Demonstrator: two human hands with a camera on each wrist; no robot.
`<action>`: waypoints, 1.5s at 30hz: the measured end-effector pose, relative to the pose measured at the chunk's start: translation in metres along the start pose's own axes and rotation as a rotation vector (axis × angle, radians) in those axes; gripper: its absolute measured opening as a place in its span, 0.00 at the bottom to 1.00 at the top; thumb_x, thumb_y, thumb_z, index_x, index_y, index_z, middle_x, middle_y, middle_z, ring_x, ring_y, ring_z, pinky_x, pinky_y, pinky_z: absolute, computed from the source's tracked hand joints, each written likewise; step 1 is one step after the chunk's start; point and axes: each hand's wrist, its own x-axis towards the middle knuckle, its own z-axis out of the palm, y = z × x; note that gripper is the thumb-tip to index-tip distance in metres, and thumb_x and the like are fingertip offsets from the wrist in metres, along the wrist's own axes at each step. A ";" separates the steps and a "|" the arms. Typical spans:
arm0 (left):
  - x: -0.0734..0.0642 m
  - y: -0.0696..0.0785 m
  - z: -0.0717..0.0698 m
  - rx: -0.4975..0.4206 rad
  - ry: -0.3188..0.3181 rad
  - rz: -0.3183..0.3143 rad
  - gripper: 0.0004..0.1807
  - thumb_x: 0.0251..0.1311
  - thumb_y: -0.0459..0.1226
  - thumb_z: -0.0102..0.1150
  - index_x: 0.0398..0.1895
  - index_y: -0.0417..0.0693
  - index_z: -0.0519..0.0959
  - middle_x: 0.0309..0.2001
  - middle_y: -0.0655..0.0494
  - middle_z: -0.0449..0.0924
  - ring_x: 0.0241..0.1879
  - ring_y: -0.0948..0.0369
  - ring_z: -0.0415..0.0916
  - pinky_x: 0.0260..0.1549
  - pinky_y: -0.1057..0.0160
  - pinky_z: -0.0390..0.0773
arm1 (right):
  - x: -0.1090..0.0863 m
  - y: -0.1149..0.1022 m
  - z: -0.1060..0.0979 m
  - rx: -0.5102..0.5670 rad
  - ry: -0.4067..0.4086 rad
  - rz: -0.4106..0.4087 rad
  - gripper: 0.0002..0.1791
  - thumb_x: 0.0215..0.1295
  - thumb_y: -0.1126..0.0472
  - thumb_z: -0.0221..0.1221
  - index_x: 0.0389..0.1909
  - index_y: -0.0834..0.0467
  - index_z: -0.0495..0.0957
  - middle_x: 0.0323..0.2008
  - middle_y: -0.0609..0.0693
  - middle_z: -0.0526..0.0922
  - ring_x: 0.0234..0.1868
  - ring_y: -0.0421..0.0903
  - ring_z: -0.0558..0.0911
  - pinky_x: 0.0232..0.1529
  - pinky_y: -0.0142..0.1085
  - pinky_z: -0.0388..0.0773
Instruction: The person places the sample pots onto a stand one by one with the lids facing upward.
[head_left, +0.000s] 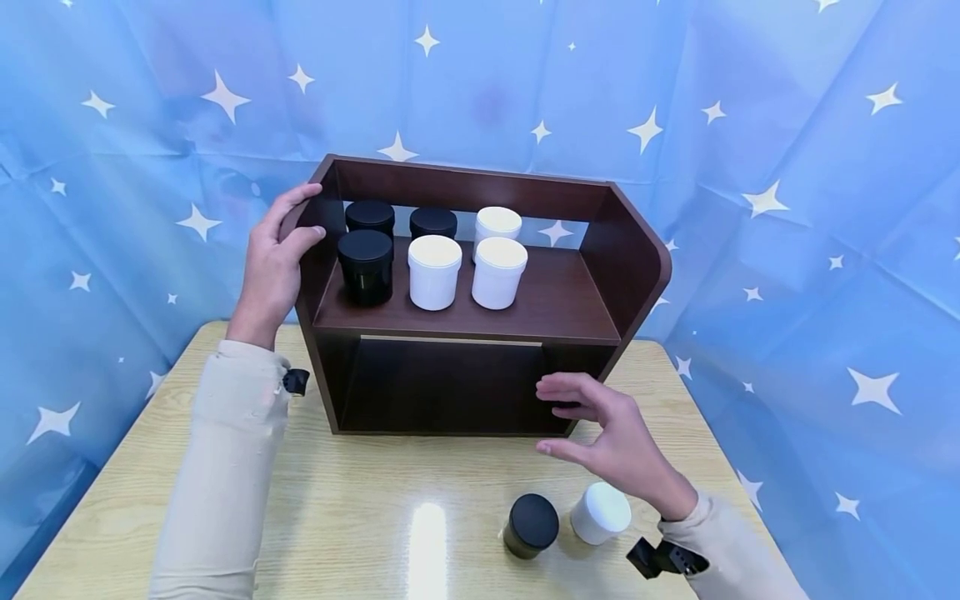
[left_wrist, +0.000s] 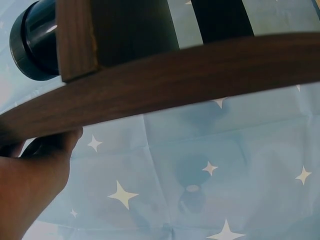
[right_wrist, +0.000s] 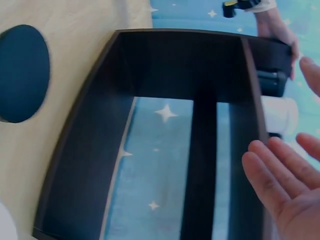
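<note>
A dark brown two-tier wooden shelf (head_left: pixel 457 329) stands on the table. My left hand (head_left: pixel 273 258) grips the edge of its left side panel (left_wrist: pixel 165 80). On the upper tier are three black jars and three white jars; a black jar (head_left: pixel 365 271) is front left, with white jars (head_left: pixel 435 275) beside it. My right hand (head_left: pixel 615 433) is held in front of the shelf's lower right part, fingers spread and apart from the thumb, holding nothing. Near it on the table are a black lidded jar (head_left: pixel 531 527) and a white lidded jar (head_left: pixel 602 513).
The light wood table (head_left: pixel 360 508) carries the shelf at its far side. A blue curtain (head_left: pixel 795 275) with white stars hangs behind and on both sides. The lower tier (head_left: pixel 446 387) holds no jars and opens toward me.
</note>
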 end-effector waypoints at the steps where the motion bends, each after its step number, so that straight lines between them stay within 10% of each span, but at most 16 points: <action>1: 0.000 0.000 0.000 0.000 0.000 0.000 0.26 0.72 0.37 0.45 0.72 0.54 0.69 0.77 0.56 0.58 0.65 0.55 0.66 0.53 0.74 0.72 | -0.002 0.002 0.002 0.002 -0.010 0.000 0.35 0.49 0.63 0.76 0.61 0.57 0.75 0.55 0.53 0.84 0.55 0.42 0.84 0.51 0.36 0.84; 45: 0.000 0.001 0.001 0.016 0.010 -0.007 0.25 0.71 0.37 0.45 0.71 0.55 0.70 0.75 0.56 0.61 0.65 0.54 0.66 0.58 0.69 0.72 | -0.080 0.061 0.080 -0.072 -0.137 0.200 0.38 0.46 0.54 0.79 0.60 0.57 0.76 0.57 0.57 0.83 0.57 0.55 0.83 0.51 0.41 0.84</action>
